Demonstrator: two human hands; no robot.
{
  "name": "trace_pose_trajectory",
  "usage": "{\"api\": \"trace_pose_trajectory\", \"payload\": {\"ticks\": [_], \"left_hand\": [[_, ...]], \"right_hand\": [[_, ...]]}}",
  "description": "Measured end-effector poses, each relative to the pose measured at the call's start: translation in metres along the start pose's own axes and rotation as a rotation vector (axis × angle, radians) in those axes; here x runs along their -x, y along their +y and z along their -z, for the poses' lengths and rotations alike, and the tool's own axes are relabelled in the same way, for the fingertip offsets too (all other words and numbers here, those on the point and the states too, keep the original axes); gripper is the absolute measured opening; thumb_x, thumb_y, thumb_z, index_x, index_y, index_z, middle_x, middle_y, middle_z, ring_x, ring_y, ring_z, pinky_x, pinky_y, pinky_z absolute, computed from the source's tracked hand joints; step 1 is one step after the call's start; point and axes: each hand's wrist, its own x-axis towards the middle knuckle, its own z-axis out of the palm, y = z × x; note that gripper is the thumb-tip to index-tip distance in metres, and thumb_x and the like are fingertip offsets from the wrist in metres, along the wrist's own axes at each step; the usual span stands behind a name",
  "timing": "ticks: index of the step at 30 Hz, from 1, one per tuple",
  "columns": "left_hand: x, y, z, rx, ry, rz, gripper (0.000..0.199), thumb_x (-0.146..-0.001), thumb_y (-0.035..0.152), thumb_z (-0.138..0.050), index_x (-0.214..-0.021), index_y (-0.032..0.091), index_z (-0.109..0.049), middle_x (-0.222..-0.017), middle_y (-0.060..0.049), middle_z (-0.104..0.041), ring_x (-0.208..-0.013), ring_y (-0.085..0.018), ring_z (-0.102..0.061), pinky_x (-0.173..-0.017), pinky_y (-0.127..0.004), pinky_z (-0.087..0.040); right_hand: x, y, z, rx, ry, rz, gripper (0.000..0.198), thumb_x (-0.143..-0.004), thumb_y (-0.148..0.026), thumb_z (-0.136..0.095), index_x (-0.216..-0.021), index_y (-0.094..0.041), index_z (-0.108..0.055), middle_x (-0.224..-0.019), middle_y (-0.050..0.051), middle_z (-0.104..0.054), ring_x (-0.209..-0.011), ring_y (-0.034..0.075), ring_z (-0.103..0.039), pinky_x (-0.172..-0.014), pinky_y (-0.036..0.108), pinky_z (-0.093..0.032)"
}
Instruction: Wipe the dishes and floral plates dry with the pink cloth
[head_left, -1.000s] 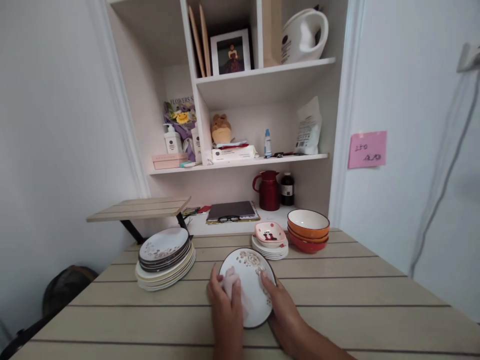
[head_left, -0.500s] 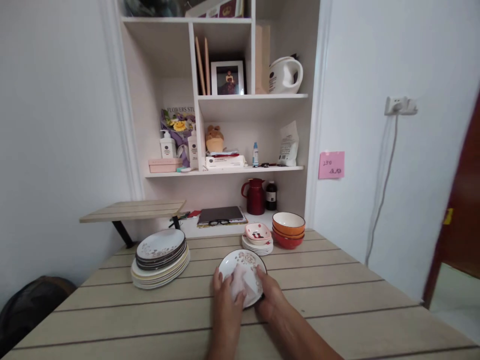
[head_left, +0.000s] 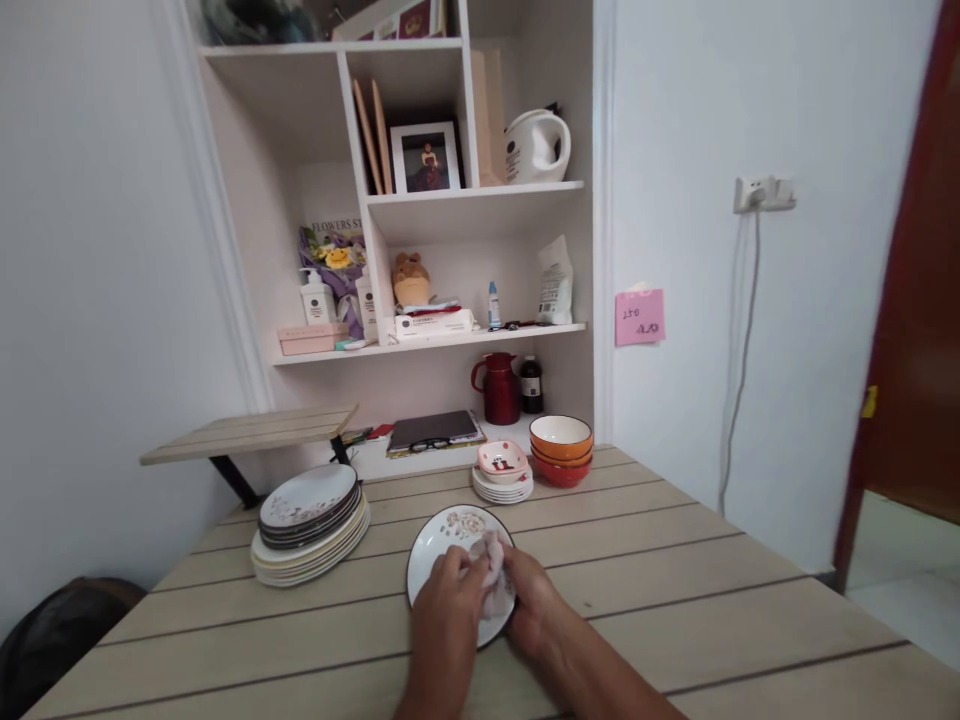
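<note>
A white plate [head_left: 439, 540] with a dark rim and brown flower print is in front of me, over the table. My left hand [head_left: 448, 610] is over its inner face, fingers closed on a crumpled pale pink cloth [head_left: 492, 575] that touches the plate. At the right edge, my right hand [head_left: 536, 605] grips the plate, its thumb side close to the cloth; its other fingers are hidden beneath. To the left stands a stack of dark-rimmed plates [head_left: 307, 497] on top of yellow-rimmed plates [head_left: 319, 565].
Behind the plate are small square bowls [head_left: 502, 459] on small white plates [head_left: 504, 492], beside stacked orange and red bowls [head_left: 561, 455]. A raised wooden shelf [head_left: 251, 433] stands at back left. A laptop [head_left: 435, 430] with glasses and a red jug [head_left: 500, 388] sit in the alcove.
My left hand has brought the cloth from the plate's middle toward its right side, bunching it up near my right thumb. The camera view has turned slightly right.
</note>
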Motion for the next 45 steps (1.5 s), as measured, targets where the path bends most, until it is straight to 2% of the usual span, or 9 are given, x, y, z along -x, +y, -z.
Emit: {"api": "trace_pose_trajectory", "payload": {"ticks": [5,12,15,22,29,32,36,40,45], "left_hand": [[-0.011,-0.005,-0.001,-0.212,0.046,0.069,0.043,-0.091,0.015,-0.045,-0.127,0.034,-0.059,-0.106,-0.006,-0.061,-0.09,-0.02,-0.059,-0.074,-0.026,-0.042],[-0.003,-0.012,0.002,-0.306,0.014,0.215,0.042,-0.091,0.015,-0.044,-0.129,0.031,-0.058,-0.1,-0.007,-0.061,-0.088,-0.021,-0.061,-0.066,-0.026,-0.041],[0.004,-0.008,0.003,-0.204,0.032,0.178,0.039,-0.089,0.017,-0.048,-0.123,0.031,-0.062,-0.101,-0.005,-0.061,-0.089,-0.019,-0.06,-0.069,-0.024,-0.042],[0.006,0.003,-0.001,-0.04,0.015,-0.027,0.043,-0.084,0.008,-0.047,-0.114,0.032,-0.066,-0.105,-0.003,-0.061,-0.094,-0.016,-0.059,-0.08,-0.024,-0.043],[-0.003,-0.016,0.002,-0.305,0.173,0.166,0.038,-0.09,0.014,-0.045,-0.12,0.029,-0.063,-0.106,-0.006,-0.06,-0.092,-0.021,-0.059,-0.08,-0.031,-0.042],[-0.004,-0.023,0.005,-0.387,0.199,0.261,0.034,-0.092,0.017,-0.046,-0.118,0.029,-0.065,-0.1,-0.006,-0.061,-0.09,-0.022,-0.06,-0.078,-0.032,-0.041],[0.0,-0.028,0.007,-0.391,0.122,0.319,0.033,-0.092,0.018,-0.045,-0.114,0.027,-0.068,-0.093,-0.006,-0.061,-0.083,-0.02,-0.06,-0.071,-0.03,-0.04],[0.003,-0.017,0.005,-0.237,0.006,0.24,0.043,-0.091,0.015,-0.046,-0.128,0.032,-0.058,-0.1,-0.005,-0.061,-0.086,-0.018,-0.061,-0.07,-0.026,-0.039],[0.006,0.006,0.0,-0.154,-0.112,0.118,0.038,-0.089,0.013,-0.047,-0.118,0.032,-0.064,-0.109,-0.002,-0.061,-0.092,-0.015,-0.059,-0.078,-0.023,-0.039]], "right_hand": [[0.003,0.004,-0.001,0.018,-0.044,0.093,0.032,-0.076,-0.038,-0.069,-0.093,-0.01,-0.068,-0.077,0.014,-0.076,-0.068,0.026,-0.071,-0.072,0.039,-0.054],[-0.003,0.001,0.001,-0.13,-0.006,0.099,0.034,-0.09,-0.037,-0.052,-0.109,-0.01,-0.061,-0.081,0.013,-0.077,-0.075,0.025,-0.073,-0.076,0.038,-0.054],[-0.003,-0.001,0.001,-0.115,-0.018,0.112,0.035,-0.088,-0.041,-0.055,-0.106,-0.011,-0.061,-0.084,0.013,-0.077,-0.077,0.024,-0.073,-0.077,0.038,-0.055],[0.006,-0.001,-0.005,0.02,0.009,0.07,0.031,-0.084,-0.043,-0.061,-0.086,-0.013,-0.064,-0.063,0.009,-0.073,-0.058,0.023,-0.069,-0.066,0.039,-0.056],[0.01,0.012,-0.006,0.072,-0.177,0.157,0.042,-0.076,-0.045,-0.07,-0.1,-0.01,-0.067,-0.082,0.014,-0.077,-0.074,0.025,-0.073,-0.075,0.037,-0.055],[0.007,0.014,-0.005,0.05,-0.153,0.158,0.039,-0.077,-0.041,-0.069,-0.1,-0.009,-0.067,-0.079,0.014,-0.077,-0.073,0.025,-0.072,-0.076,0.038,-0.055],[-0.003,0.008,-0.002,-0.052,0.008,0.133,0.032,-0.081,-0.034,-0.064,-0.103,-0.01,-0.064,-0.076,0.012,-0.077,-0.073,0.026,-0.073,-0.076,0.041,-0.055],[-0.012,-0.003,0.003,-0.078,0.018,0.153,0.03,-0.085,-0.034,-0.06,-0.104,-0.012,-0.062,-0.075,0.011,-0.076,-0.078,0.026,-0.073,-0.076,0.04,-0.055],[-0.014,-0.005,0.006,-0.041,0.009,0.158,0.022,-0.086,-0.034,-0.058,-0.092,-0.013,-0.062,-0.064,0.008,-0.073,-0.06,0.023,-0.07,-0.066,0.038,-0.056]]}}
